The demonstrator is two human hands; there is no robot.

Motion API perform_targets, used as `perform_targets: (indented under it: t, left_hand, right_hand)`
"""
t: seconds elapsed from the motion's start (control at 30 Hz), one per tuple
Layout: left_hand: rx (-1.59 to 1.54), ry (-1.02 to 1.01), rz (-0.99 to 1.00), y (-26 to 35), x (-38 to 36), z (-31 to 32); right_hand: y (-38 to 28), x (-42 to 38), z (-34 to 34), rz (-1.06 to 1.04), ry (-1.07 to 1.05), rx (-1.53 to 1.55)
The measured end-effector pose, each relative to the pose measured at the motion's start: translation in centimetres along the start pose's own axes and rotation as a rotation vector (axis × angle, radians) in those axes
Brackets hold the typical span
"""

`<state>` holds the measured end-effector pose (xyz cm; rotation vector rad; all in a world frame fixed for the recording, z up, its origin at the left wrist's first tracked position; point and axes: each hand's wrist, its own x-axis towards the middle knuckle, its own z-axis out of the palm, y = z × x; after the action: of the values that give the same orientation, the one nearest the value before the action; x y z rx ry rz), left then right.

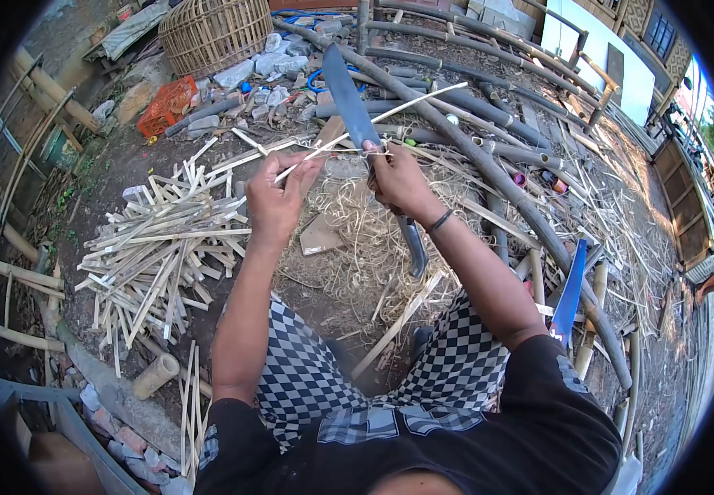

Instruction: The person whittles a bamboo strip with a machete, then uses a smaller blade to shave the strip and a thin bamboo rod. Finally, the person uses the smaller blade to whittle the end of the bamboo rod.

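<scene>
My left hand (pixel 283 194) is closed around a thin pale bamboo strip (pixel 419 100), which slants up to the right across the blade. The fingers of my right hand (pixel 402 180) are wrapped round a machete (pixel 345 91). Its broad dark blade points up and away from me, and the end of its handle (pixel 413 247) sticks out below my hand. My right thumb lies near the base of the blade, close to the strip. Beneath my hands, curly shavings (pixel 349 219) cover the ground around a flat piece of wood (pixel 321 235).
A heap of split bamboo sticks (pixel 171 239) lies to the left. Long bamboo poles (pixel 530 223) cross the right side, beside a blue-bladed saw (pixel 569 289). Farther off are an orange crate (pixel 167 106), rubble (pixel 270 66) and a woven basket (pixel 215 37).
</scene>
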<state>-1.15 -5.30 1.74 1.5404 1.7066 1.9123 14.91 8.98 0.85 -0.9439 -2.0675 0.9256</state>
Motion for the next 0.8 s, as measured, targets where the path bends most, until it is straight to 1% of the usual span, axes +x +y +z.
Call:
perform_targets:
  t: [0.03, 0.07, 0.13, 0.2, 0.23, 0.27, 0.33, 0.37, 0.4, 0.47, 0.5, 0.53, 0.6, 0.63, 0.67, 0.7, 0.73, 0.77, 0.8]
  left_hand:
    - [-0.116, -0.009, -0.03, 0.0, 0.0, -0.3]
    - [-0.114, -0.006, -0.031, 0.1, -0.2, -0.1]
    - [-0.186, 0.022, -0.035, 1.1, -0.4, 0.7]
    - [-0.203, 0.043, -0.032, -0.1, -0.1, 0.5]
    - [-0.217, 0.063, -0.025, -0.6, 0.1, 0.3]
    - [-0.21, 0.06, -0.022, -1.1, 0.2, -0.1]
    - [-0.128, 0.005, -0.02, -0.2, 0.4, -0.4]
    - [-0.217, 0.007, -0.041, 0.3, 0.1, 0.2]
    - [-0.221, 0.007, -0.043, 0.4, 0.0, 0.6]
    - [-0.245, 0.042, -0.085, 0.5, 0.0, 1.1]
    - [-0.244, 0.041, -0.083, 0.3, 0.1, 0.9]
    - [-0.226, 0.037, -0.064, 0.0, 0.2, 0.4]
    - [-0.206, 0.033, -0.05, 0.0, 0.1, 0.2]
    - [-0.228, 0.036, -0.032, 0.2, 0.1, 0.7]
    - [-0.25, 0.038, -0.018, 0.5, 0.0, 1.0]
    - [-0.253, 0.04, -0.019, 0.7, -0.1, 1.1]
    - [-0.132, 0.045, -0.005, 0.8, -0.2, 1.0]
    - [-0.008, 0.048, 0.008, 0.9, -0.1, 0.8]
    - [-0.005, 0.047, 0.013, 0.7, 0.1, 0.7]
  right_hand:
    - [-1.2, -0.2, -0.6, 0.183, -0.153, 0.288]
    - [-2.3, -0.5, -1.2, 0.196, -0.101, 0.33]
    - [-2.0, -0.7, -0.2, 0.164, -0.07, 0.364]
    - [-2.4, -1.8, 1.4, 0.068, -0.097, 0.174]
    - [-3.1, -2.1, 1.4, 0.086, -0.131, 0.257]
    - [-3.0, -1.8, 1.2, 0.085, -0.129, 0.265]
    - [-3.1, -0.9, 0.3, 0.077, -0.126, 0.157]
    - [-3.3, -1.0, 0.2, 0.177, -0.123, 0.258]
    - [-2.9, -1.4, 1.0, 0.179, -0.124, 0.255]
    - [-1.7, -1.7, 2.8, -0.058, -0.061, 0.108]
    - [-1.7, -1.5, 2.9, -0.05, -0.101, 0.04]
    - [-2.6, -1.6, 2.4, -0.05, -0.099, 0.045]
    - [-4.2, -1.8, 0.5, 0.084, -0.141, 0.208]
    - [-4.5, -1.6, 0.3, 0.146, -0.121, 0.239]
    - [-3.8, -1.7, 0.9, 0.15, -0.122, 0.235]
    - [-3.4, -1.9, 1.8, 0.021, -0.083, 0.159]
    - [-2.9, -2.0, 2.4, -0.112, -0.043, 0.084]
    - [-2.4, -2.0, 2.6, -0.119, -0.07, 0.09]
    - [-3.3, -1.9, 2.0, -0.122, -0.067, 0.094]
